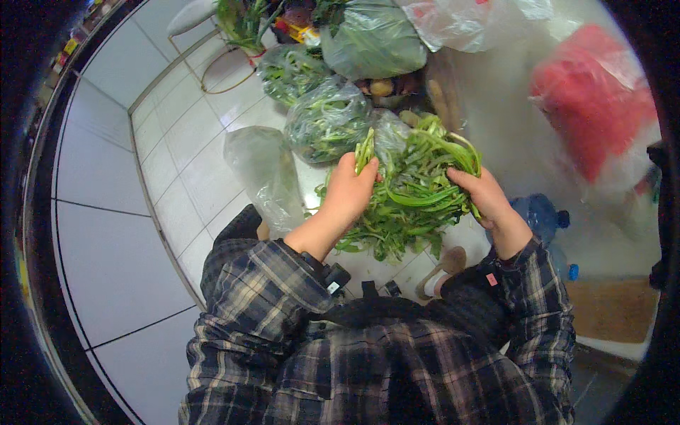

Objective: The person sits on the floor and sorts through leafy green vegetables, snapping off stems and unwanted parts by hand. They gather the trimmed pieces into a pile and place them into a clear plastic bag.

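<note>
A large heap of leafy greens [404, 212] lies before me, between and below my hands. My left hand [353, 183] is closed around a small bunch of green stems [364, 150], whose pale ends point up out of the fist. On the right of the heap, my right hand [481, 196] grips a bundle of long green stalks [425, 196], thumb on top; some stalks curl over above it. Clear plastic shows behind the heap, between it and the bagged greens [329, 122].
An empty-looking translucent plastic bag [263, 172] rests on the tiled floor at left. Farther back are a green plastic bag [374, 40], more bagged greens [292, 74] and a stool [191, 18]. At right stand a blue plastic bottle [534, 212] and a red bag [589, 101].
</note>
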`<state>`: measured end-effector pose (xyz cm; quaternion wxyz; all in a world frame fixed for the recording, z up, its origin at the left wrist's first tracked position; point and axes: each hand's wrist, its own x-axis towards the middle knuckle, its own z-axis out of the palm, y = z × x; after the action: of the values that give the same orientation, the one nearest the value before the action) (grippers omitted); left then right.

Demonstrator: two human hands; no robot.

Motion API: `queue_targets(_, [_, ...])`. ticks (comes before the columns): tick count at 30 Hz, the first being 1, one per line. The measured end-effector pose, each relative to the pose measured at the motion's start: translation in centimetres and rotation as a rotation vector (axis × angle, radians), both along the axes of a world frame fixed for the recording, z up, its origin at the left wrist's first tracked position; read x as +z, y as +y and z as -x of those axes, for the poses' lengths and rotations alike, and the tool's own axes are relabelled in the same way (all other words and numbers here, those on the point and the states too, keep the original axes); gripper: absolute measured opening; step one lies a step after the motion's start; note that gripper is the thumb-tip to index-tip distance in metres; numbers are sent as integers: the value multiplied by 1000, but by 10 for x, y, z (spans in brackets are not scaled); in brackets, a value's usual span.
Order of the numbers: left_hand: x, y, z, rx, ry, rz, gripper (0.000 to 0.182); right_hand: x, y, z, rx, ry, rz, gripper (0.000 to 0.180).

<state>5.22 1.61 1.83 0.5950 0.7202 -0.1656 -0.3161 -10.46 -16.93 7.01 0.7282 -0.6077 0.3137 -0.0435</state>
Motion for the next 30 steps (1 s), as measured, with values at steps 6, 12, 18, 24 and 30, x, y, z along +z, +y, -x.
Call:
queue_targets(6, [-6,-6,10,-47,35,4,28,24,12,24,-196,-161,-64,33])
queue_targets(12, [-9,0,29,39,529,75,30,-6,22,12,-348,-244,-247,32])
queue_targets(18, [-13,-4,41,-151,835,7,38,-6,25,8,-280,-274,-425,32])
queue_targets(24, [-11,-12,48,-152,937,427,57,-31,45,4,-34,-141,-71,31])
queue_targets(30, [-23,-13,59,-239,719,443,71,-50,62,4,26,-83,759,32])
